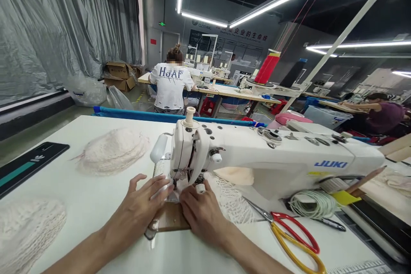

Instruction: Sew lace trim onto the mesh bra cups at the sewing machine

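A white sewing machine (263, 150) marked JUKI stands before me. My left hand (141, 201) lies to the left of the presser foot, its fingers stretched out over the machine bed, a fingertip close to the needle area. On the right of the foot, my right hand (204, 212) has its fingers curled together on the edge of cream fabric at the needle. That openwork fabric (234, 199) spreads under the machine arm; its part beneath my fingers is hidden. Between my hands a brown plate (173, 216) shows on the bed.
Red-and-yellow-handled scissors (295, 239) lie at right, near a coil of pale cord (313, 203). Cream knitted pieces (112, 150) are stacked at left, with more (30, 233) at the near corner. A black-and-teal box (28, 167) lies at the left edge. A person (171, 83) sits ahead.
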Demonstrator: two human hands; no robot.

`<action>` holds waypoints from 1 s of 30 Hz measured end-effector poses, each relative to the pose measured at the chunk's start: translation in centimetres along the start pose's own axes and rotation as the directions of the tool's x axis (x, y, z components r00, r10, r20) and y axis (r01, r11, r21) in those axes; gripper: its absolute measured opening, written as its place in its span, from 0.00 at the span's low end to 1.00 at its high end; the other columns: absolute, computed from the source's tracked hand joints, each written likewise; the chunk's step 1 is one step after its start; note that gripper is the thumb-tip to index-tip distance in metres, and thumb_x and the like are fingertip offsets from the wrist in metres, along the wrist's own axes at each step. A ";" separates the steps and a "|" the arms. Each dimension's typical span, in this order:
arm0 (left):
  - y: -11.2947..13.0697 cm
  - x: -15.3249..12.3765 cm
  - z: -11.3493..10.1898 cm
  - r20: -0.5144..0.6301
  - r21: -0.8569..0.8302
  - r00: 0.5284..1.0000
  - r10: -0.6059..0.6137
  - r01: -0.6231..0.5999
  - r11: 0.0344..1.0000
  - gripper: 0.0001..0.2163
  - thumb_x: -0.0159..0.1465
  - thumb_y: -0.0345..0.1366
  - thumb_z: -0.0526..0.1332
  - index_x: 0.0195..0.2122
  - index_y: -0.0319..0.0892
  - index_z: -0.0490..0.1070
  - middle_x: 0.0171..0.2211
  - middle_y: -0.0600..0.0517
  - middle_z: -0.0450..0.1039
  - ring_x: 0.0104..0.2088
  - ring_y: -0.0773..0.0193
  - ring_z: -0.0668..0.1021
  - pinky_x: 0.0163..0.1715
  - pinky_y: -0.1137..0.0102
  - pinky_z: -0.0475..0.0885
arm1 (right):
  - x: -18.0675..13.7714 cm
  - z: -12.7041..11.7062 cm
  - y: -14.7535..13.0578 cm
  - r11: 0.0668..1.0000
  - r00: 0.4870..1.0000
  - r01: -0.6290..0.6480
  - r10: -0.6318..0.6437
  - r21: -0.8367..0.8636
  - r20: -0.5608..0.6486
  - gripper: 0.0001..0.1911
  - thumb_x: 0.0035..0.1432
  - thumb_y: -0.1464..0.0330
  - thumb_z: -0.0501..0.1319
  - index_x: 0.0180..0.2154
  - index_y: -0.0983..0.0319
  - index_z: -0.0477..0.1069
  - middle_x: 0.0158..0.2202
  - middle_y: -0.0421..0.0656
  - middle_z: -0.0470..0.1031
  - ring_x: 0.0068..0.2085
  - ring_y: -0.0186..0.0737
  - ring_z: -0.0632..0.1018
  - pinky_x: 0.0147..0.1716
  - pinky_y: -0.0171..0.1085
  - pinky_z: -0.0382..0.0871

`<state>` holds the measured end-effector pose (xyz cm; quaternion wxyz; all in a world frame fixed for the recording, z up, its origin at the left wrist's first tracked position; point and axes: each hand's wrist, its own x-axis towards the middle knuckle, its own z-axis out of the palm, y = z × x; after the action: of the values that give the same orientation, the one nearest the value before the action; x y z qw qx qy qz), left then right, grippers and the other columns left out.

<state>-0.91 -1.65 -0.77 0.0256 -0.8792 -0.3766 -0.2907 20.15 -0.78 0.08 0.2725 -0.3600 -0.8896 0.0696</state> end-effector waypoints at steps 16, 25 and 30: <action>9.9 -4.2 -7.6 0.753 -0.631 0.522 -0.400 0.745 -0.215 0.19 0.48 0.51 0.69 0.34 0.41 0.77 0.26 0.54 0.73 0.28 0.65 0.70 0.28 0.76 0.64 | -4.1 -5.1 -6.8 0.325 0.803 -0.556 -0.028 0.765 0.595 0.21 0.45 0.53 0.67 0.26 0.66 0.68 0.23 0.35 0.63 0.27 0.28 0.63 0.26 0.28 0.57; 14.4 -8.5 -7.7 0.852 -0.524 0.470 -0.231 0.749 -0.407 0.13 0.54 0.45 0.67 0.34 0.40 0.80 0.26 0.50 0.77 0.32 0.61 0.75 0.34 0.73 0.67 | -8.6 -5.2 -8.3 0.162 0.693 -0.655 -0.260 0.738 0.672 0.18 0.50 0.59 0.65 0.31 0.69 0.71 0.31 0.40 0.69 0.33 0.30 0.71 0.38 0.31 0.66; 15.7 -10.3 -7.2 0.879 -0.475 0.433 -0.199 0.760 -0.444 0.14 0.56 0.46 0.66 0.34 0.41 0.79 0.28 0.51 0.77 0.32 0.64 0.74 0.34 0.75 0.67 | -11.5 -3.7 -9.1 0.048 0.672 -0.725 -0.171 0.687 0.721 0.19 0.49 0.57 0.66 0.32 0.69 0.72 0.28 0.39 0.70 0.29 0.26 0.71 0.32 0.26 0.65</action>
<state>0.59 -21.46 2.44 -0.8158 -0.3191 -0.4201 -0.2369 23.44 -15.55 1.10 0.0903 -0.2207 -0.5372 0.8091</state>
